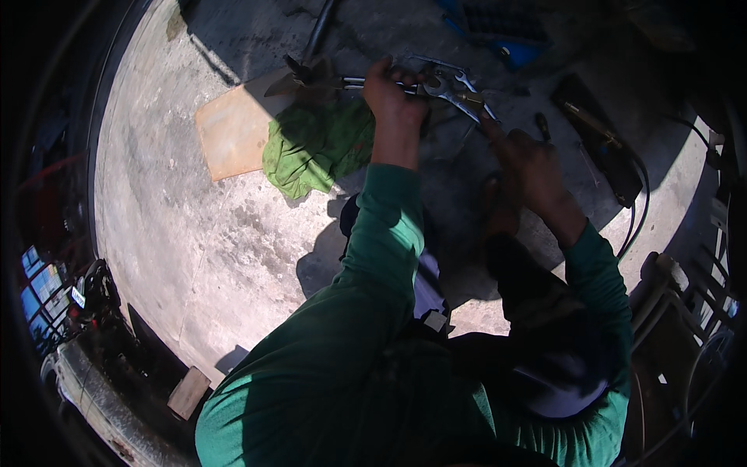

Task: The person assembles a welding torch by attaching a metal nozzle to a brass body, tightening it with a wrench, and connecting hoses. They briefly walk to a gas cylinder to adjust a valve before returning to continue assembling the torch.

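My left hand [394, 97] is closed around a slim, shiny metal bar [354, 82] above the concrete floor. A combination spanner [445, 92] slants down to the right from beside that hand, its open jaw towards the left. The fingers of my right hand [531, 159] reach the spanner's lower right end and appear closed on it, though shadow hides part of the grip. A small brass-coloured piece [471, 99] lies against the spanner. Another spanner [464, 79] shows just behind. Below and left of my left hand lies a crumpled green cloth [311, 148].
A flat tan sheet [226, 134] lies left of the cloth. A dark bar [319, 29] and a blue tray [520, 54] are at the far side. To the right lie a dark-handled tool [542, 124] and a dark board [615, 167] with a cable. A wooden block [189, 393] sits lower left.
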Motion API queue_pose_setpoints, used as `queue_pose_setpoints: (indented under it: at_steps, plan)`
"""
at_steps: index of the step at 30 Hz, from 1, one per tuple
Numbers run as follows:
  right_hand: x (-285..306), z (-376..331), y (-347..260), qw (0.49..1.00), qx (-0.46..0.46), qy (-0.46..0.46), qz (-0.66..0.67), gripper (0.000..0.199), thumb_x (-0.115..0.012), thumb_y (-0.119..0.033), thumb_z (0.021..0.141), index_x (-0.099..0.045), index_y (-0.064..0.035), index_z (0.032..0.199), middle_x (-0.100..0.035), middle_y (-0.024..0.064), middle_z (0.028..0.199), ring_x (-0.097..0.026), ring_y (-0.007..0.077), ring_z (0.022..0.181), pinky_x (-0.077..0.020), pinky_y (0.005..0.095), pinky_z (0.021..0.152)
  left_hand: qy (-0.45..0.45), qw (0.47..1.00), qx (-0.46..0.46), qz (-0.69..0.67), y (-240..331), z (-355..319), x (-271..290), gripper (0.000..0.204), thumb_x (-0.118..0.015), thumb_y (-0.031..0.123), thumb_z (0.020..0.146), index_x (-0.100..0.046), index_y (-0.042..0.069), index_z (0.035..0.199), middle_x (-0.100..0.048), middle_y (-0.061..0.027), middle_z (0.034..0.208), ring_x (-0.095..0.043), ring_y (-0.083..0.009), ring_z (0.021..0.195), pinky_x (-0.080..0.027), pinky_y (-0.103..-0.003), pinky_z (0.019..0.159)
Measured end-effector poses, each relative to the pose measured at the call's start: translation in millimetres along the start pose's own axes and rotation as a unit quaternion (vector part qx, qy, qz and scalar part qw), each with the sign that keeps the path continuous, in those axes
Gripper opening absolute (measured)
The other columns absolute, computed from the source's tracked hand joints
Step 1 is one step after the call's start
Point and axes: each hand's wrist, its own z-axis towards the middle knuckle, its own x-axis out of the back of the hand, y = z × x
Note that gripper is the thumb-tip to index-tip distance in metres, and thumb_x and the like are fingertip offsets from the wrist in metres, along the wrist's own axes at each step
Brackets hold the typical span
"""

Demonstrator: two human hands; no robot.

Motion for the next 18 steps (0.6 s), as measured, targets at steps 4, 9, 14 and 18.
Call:
queue_pose_setpoints:
  at_steps: [4,9,14,18]
  plan:
    - [4,0,2,1.000,0.006,-0.012,-0.018,0.076,-0.066,-0.007,0.086,-0.040,-0.0174,0.156,-0.059,0.0091,0.079,-0.063,0.0267,0.067,-0.0522,0.0428,0.061,0.013,1.000,-0.003,0.004,1,-1,-2,0.015,-0.056,0.010,0.093,-0.046,0.010,0.083,-0.042,-0.0012,0.068,-0.041,-0.0159,0.060,-0.049,-0.041,0.064]
    - [0,3,8,0.998,-0.020,-0.046,0.031,0.071,-0.063,-0.008,0.090,-0.039,-0.0198,0.156,-0.061,0.0092,0.081,-0.064,0.0287,0.071,-0.0513,0.0542,0.085,-0.012,0.999,-0.024,0.019,2,5,5,0.013,-0.055,0.007,0.092,-0.045,0.010,0.083,-0.042,-0.0008,0.068,-0.041,-0.0159,0.059,-0.049,-0.041,0.064]
    - [-7,6,17,0.999,0.029,0.017,0.016,0.073,-0.064,-0.009,0.087,-0.041,-0.0232,0.155,-0.063,0.0110,0.085,-0.065,0.0301,0.066,-0.0517,0.0473,0.068,-0.005,1.000,-0.024,0.010,3,7,3,0.012,-0.054,0.008,0.092,-0.045,0.010,0.083,-0.042,-0.0003,0.067,-0.040,-0.0157,0.059,-0.048,-0.041,0.064]
    - [-14,4,24,0.998,0.043,0.039,0.027,0.071,-0.065,-0.011,0.086,-0.044,-0.0240,0.153,-0.063,0.0115,0.085,-0.065,0.0306,0.064,-0.0542,0.0422,0.059,-0.014,1.000,-0.005,-0.009,0,9,11,0.013,-0.056,0.010,0.092,-0.046,0.010,0.084,-0.042,-0.0002,0.068,-0.041,-0.0155,0.061,-0.048,-0.042,0.066]
